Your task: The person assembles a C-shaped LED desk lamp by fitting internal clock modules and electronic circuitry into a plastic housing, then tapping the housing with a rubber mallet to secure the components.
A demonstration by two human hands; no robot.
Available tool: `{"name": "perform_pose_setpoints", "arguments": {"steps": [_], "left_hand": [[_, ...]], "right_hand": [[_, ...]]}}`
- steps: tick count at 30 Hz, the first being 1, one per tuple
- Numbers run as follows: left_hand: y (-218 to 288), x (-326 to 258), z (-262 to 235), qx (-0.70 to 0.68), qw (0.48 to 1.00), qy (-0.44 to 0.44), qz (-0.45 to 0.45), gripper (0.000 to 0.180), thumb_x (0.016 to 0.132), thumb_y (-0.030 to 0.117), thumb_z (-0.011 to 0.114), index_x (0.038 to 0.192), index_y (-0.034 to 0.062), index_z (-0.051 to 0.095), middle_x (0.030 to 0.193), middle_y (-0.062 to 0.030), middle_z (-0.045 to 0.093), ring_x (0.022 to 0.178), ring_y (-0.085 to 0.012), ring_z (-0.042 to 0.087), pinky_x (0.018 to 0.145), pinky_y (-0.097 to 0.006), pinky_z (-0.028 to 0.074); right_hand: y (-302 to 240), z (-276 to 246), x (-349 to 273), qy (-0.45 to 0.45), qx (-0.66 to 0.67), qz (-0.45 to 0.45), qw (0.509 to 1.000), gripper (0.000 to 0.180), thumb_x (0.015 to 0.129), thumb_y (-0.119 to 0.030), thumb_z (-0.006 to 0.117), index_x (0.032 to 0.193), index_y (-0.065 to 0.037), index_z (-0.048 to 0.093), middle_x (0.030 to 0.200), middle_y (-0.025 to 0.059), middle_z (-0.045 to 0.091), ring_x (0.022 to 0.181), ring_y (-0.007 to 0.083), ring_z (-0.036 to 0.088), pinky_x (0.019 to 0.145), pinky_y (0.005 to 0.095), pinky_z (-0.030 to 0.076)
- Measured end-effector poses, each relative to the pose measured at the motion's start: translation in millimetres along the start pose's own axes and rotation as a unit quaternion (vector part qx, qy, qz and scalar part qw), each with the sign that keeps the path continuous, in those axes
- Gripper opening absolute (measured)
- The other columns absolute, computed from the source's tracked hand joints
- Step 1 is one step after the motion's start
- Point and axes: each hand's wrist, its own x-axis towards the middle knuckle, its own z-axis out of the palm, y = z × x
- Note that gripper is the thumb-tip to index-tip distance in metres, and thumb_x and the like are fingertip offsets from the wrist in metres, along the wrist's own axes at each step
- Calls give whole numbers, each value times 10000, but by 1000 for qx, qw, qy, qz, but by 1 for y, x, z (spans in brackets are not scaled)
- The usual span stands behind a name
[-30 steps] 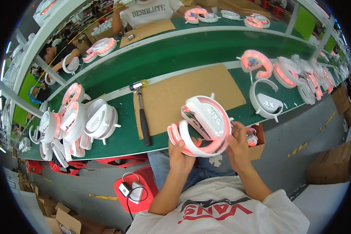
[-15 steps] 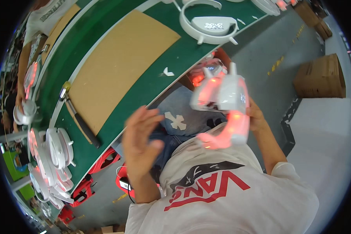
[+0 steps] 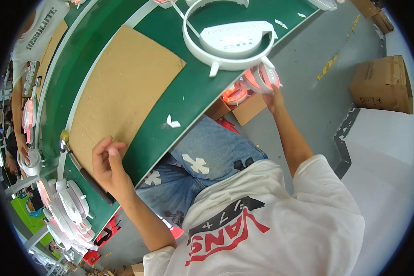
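My right hand [image 3: 274, 100] grips a white ring-shaped clock lamp [image 3: 263, 79] that glows pink-red. It holds the lamp over an open cardboard box [image 3: 251, 109] beside the table edge. Inside the box lies another ring clock lamp [image 3: 235, 95], glowing red and partly hidden. Above the near part of a flat cardboard sheet [image 3: 119, 78], my left hand [image 3: 109, 164] is empty, its fingers loosely bent and the thumb apart. A mallet [image 3: 88, 178] with a dark handle and yellowish head lies along the sheet's left edge, close to my left hand.
A large white ring frame with a clock face [image 3: 234, 39] stands at the far end of the green table [image 3: 158, 142]. Several white ring lamps [image 3: 69, 207] are heaped at the left. Another person's hand [image 3: 24, 149] works across the table. A closed cardboard box [image 3: 382, 85] sits on the right floor.
My right hand has carried the glowing lamp from in front of my body forward to the box. My left hand has moved left, over the table. The view has shifted slightly.
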Motion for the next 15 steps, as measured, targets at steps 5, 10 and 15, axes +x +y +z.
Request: {"name": "perform_pose_setpoints", "arguments": {"steps": [5, 10, 15], "left_hand": [[3, -4, -8, 27, 999, 32, -5, 244, 980, 111, 621, 1170, -42, 621, 922, -98, 663, 873, -157, 634, 807, -294, 531], [3, -5, -4, -11, 1000, -25, -6, 198, 917, -13, 600, 1112, -43, 620, 858, -88, 622, 777, -146, 591, 714, -262, 458], [4, -11, -5, -31, 999, -19, -11, 217, 883, -61, 576, 1094, -39, 622, 833, -96, 620, 735, -146, 590, 673, -265, 458]], "right_hand": [[-10, 115, -4, 24, -141, -96, 985, 380, 961, -204, 629, 1322, -111, 556, 1145, 68, 650, 945, 206, 650, 835, 360, 562], [-27, 90, -14, -25, -215, -157, 964, 349, 954, -181, 628, 1285, -86, 576, 1110, 64, 650, 926, 194, 643, 832, 350, 555], [-35, 81, -13, -7, -297, -235, 925, 320, 946, -159, 627, 1249, -61, 595, 1076, 61, 651, 907, 182, 637, 830, 340, 548]]}}
